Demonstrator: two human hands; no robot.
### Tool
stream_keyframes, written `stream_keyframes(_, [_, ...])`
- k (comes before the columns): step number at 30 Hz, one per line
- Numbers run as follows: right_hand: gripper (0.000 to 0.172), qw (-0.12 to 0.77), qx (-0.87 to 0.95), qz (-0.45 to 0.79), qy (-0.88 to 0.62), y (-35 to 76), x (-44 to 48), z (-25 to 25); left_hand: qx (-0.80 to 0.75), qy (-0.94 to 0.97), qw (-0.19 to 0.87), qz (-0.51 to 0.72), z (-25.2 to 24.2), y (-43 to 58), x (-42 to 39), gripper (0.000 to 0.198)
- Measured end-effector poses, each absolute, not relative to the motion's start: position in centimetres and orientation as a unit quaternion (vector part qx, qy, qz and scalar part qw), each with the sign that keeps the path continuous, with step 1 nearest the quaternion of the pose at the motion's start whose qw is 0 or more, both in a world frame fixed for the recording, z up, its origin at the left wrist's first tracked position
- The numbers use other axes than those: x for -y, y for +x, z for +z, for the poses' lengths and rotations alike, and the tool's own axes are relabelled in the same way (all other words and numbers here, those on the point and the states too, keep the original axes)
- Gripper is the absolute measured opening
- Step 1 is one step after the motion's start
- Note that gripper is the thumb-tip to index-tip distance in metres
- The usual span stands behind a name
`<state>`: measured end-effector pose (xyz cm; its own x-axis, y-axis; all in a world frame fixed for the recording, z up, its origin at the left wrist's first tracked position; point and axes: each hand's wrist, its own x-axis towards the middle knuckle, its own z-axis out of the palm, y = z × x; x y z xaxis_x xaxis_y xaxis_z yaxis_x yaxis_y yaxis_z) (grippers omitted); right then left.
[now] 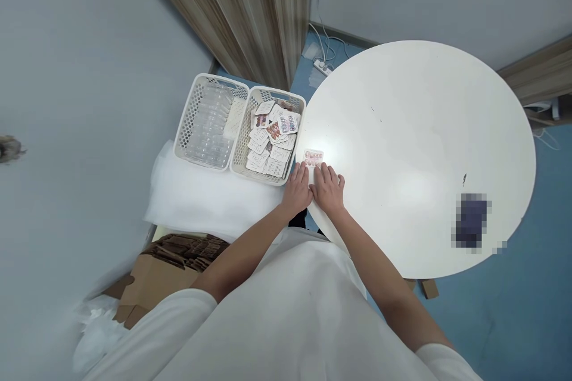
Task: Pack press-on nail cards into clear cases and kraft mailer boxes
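Note:
A small clear pack of pink press-on nails lies on the round white table near its left edge. My left hand and my right hand lie side by side just below the pack, fingers stretched toward it, fingertips touching its near edge. Neither hand has the pack lifted. Left of the table, a white basket holds several similar nail packs and cards.
A second white basket with clear plastic items sits beside the first, both on a white sheet. An open cardboard box stands lower left. A dark blurred object rests on the table's right side. Wooden door and power strip at back.

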<state>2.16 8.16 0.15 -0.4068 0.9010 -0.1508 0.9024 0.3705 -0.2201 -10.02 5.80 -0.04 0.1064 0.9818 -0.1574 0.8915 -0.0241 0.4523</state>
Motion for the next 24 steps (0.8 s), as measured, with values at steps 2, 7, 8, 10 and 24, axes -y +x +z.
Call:
stream_keyframes(2, [0.051,0.0,-0.828,-0.132,0.546,2.2,-8.0,0.2,-0.66,0.709,0.228,0.102,0.1,-10.0,-5.8,0.062])
stream_keyframes(7, [0.051,-0.008,-0.832,-0.13,0.539,3.2,-7.3,1.1,-0.658,0.708,0.235,0.104,0.6,-10.0,-4.8,0.064])
stream_keyframes(8, [0.052,-0.01,-0.833,-0.129,0.539,3.6,-7.1,1.4,-0.658,0.708,0.236,0.104,0.7,-10.0,-4.4,0.065])
stream_keyframes(10, [0.052,-0.018,-0.833,-0.126,0.538,4.6,-6.6,2.0,-0.658,0.706,0.241,0.106,1.0,-9.9,-3.4,0.065])
stream_keyframes(24, [0.045,-0.083,-0.858,-0.268,0.429,12.7,-2.0,3.1,-0.698,0.624,0.306,0.172,3.8,-7.3,6.0,0.036])
